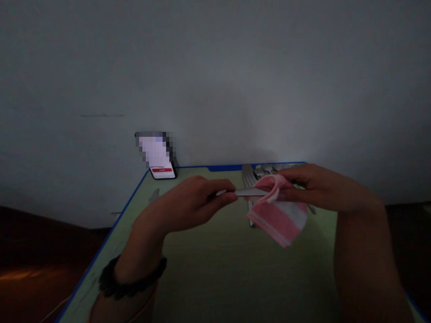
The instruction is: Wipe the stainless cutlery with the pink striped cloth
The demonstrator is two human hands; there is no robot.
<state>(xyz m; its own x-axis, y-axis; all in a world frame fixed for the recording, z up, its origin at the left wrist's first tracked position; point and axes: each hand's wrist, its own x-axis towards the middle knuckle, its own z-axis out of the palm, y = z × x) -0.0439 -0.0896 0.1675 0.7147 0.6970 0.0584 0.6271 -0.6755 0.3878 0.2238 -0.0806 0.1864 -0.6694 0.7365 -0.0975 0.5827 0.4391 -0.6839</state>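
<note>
My left hand pinches one end of a table knife, held level above the table. A pink and white striped cloth is folded around the knife's other end, hiding it. My right hand closes on the cloth from the right, and a loose corner hangs down. Behind the cloth lies a row of silver cutlery with long handles. Several spoons rest beside it, partly covered by the cloth and my right hand. Past my left wrist, another silver knife-like blade shows on the table.
A phone with a lit screen leans against the wall at the table's back left corner. The pale green table has a blue edge and stands against that wall. Dark floor shows at the left.
</note>
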